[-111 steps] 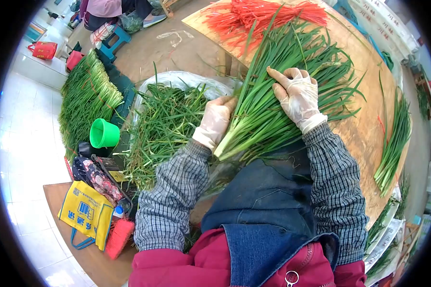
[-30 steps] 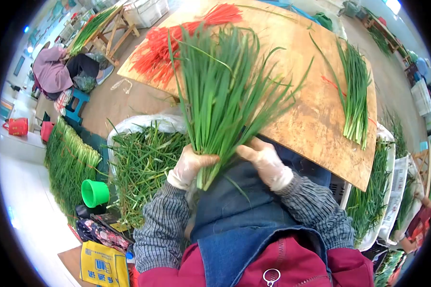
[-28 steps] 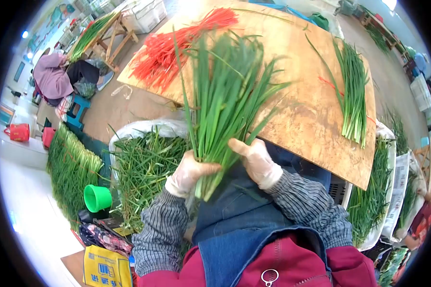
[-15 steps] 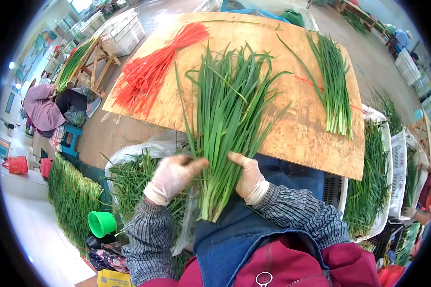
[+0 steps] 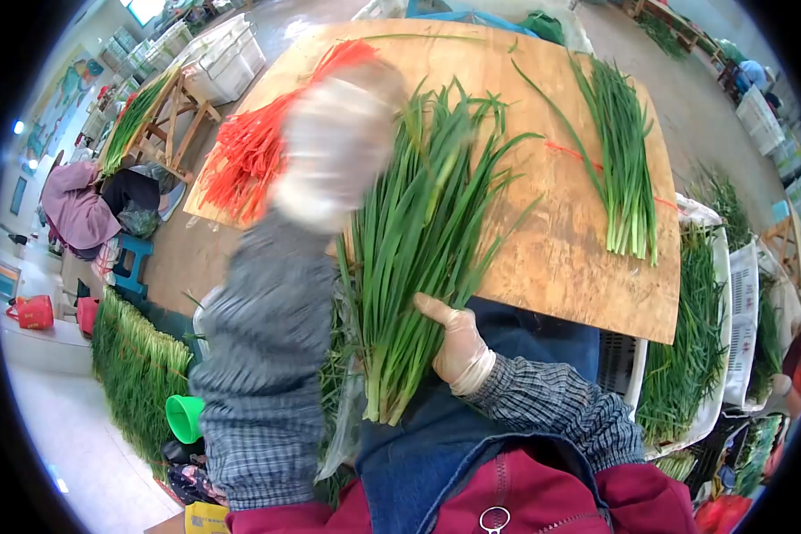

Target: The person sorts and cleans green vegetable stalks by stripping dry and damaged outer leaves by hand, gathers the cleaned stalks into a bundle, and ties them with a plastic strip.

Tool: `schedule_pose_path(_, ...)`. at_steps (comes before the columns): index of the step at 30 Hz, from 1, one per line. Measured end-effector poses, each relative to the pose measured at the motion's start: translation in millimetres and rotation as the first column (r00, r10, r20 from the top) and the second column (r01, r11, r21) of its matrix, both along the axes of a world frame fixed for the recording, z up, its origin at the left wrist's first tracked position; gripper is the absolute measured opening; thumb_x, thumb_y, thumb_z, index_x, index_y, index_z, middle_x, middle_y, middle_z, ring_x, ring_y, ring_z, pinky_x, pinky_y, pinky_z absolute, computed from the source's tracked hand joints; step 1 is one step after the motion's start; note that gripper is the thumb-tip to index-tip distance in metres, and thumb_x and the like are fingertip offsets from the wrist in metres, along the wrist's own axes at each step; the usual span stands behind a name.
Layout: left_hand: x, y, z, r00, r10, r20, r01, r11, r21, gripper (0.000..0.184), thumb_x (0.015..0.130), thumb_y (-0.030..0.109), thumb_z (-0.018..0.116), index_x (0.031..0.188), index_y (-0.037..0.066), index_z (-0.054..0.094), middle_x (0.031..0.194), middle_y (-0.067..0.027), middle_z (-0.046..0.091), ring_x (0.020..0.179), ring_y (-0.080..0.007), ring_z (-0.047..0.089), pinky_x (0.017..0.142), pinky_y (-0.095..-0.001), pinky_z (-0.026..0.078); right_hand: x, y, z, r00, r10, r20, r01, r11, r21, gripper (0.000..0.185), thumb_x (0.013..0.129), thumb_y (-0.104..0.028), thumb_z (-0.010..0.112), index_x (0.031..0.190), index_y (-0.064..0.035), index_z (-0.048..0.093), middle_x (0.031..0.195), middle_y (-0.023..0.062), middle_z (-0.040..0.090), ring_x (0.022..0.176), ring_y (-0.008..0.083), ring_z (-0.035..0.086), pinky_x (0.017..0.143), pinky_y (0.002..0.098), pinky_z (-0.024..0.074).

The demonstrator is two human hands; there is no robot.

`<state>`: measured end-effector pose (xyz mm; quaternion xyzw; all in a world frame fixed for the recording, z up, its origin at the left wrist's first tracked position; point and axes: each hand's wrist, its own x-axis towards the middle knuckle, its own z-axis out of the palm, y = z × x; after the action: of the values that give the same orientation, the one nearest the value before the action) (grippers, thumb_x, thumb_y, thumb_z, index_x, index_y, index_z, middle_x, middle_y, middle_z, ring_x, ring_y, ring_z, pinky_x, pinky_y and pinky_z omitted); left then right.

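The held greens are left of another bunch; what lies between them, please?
In the head view, right of the held greens: mostly bare wooden board, then a red strip and long leaf beside the other bunch.

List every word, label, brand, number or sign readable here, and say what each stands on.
No text can be read with certainty.
Yellow bag, bottom edge: printed marks, cut off and too small to read.
Red bag, left: too small to tell whether it bears lettering.
White crate, right: dark marks, unclear whether lettering.
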<state>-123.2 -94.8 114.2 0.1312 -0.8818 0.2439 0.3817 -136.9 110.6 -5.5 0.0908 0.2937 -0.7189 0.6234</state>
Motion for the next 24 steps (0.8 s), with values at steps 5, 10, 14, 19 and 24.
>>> schedule_pose_path(5,143,43,89,0.88,0.005,-0.475,0.132,0.958,0.255,0.025,0.084,-0.007,0.046,0.105,-0.005,0.058,0.107,-0.0169,0.058,0.097,-0.0248,0.057,0.091,-0.038,0.046,-3,1,3,0.999,0.02,0.029,-0.02,1.0,0.018,0.026,0.08,-0.006,0.06,0.104,0.0021,0.056,0.096,0.0104,0.061,0.083,0.0229,0.061,0.078,0.0367,0.0502)
schedule_pose_path(10,270,27,23,0.356,0.735,0.577,-0.921,0.38,0.085,0.017,0.07,0.007,0.064,0.087,0.005,0.063,0.078,-0.0129,0.061,0.071,-0.0301,0.06,0.064,-0.0382,0.049,-3,1,-2,0.998,0.031,0.058,-0.031,1.0,-0.002,0.022,0.08,-0.007,0.06,0.1,0.0007,0.058,0.091,0.0095,0.062,0.078,0.0215,0.061,0.075,0.0353,0.0505)
schedule_pose_path(14,137,91,-2,0.971,0.099,0.217,-0.23,0.623,0.747,0.021,0.071,0.01,0.066,0.091,0.005,0.062,0.083,-0.013,0.061,0.077,-0.0302,0.06,0.066,-0.0358,0.049,-3,0,-1,0.999,0.025,0.048,-0.026,0.999,0.019,0.02,0.08,-0.007,0.06,0.099,-0.0003,0.059,0.089,0.0086,0.063,0.076,0.0212,0.061,0.072,0.0356,0.0508)
schedule_pose_path(19,34,111,-32,0.939,-0.007,0.343,-0.178,0.845,0.504,0.019,0.069,0.017,0.069,0.08,0.007,0.057,0.076,-0.0085,0.054,0.072,-0.0239,0.057,0.06,-0.037,0.047,-3,0,-3,0.998,0.01,0.063,-0.011,1.0,0.017,0.02,0.08,-0.005,0.059,0.1,-0.0008,0.059,0.091,0.0078,0.063,0.082,0.0207,0.06,0.077,0.0344,0.049)
schedule_pose_path(24,11,88,-57,0.97,0.09,0.224,-0.166,0.924,0.345,0.015,0.068,0.014,0.068,0.072,0.007,0.055,0.069,-0.0083,0.052,0.063,-0.0251,0.056,0.057,-0.0351,0.046,-5,1,1,0.999,0.026,0.046,-0.028,0.999,0.045,0.02,0.08,-0.005,0.059,0.099,0.0,0.06,0.093,0.0083,0.063,0.081,0.0206,0.06,0.076,0.0345,0.0494)
